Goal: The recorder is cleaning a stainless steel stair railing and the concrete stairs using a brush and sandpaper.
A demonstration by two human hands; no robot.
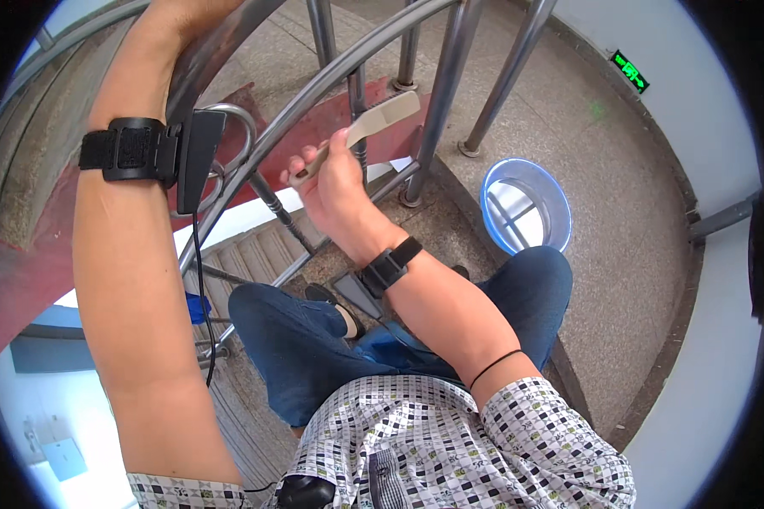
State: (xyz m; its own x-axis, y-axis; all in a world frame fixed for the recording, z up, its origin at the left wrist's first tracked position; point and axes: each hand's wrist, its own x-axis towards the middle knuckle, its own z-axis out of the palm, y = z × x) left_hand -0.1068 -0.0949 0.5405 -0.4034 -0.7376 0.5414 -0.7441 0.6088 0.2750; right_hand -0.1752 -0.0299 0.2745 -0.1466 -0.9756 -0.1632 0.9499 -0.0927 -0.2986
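My right hand is closed round the handle of a beige long-handled brush. The flat back of the brush head shows; its underside lies against or close to an upright post of the metal stair railing, and I cannot tell whether it touches. Reaching up to the top left, my left hand is by the broad handrail. The picture's edge cuts that hand off, so its fingers are hidden.
A blue basin with a bright reflection inside stands on the speckled floor to the right. Stairs run down beyond the railing, below a red-painted edge. A green exit sign is on the right wall. A cable hangs from the left-wrist device.
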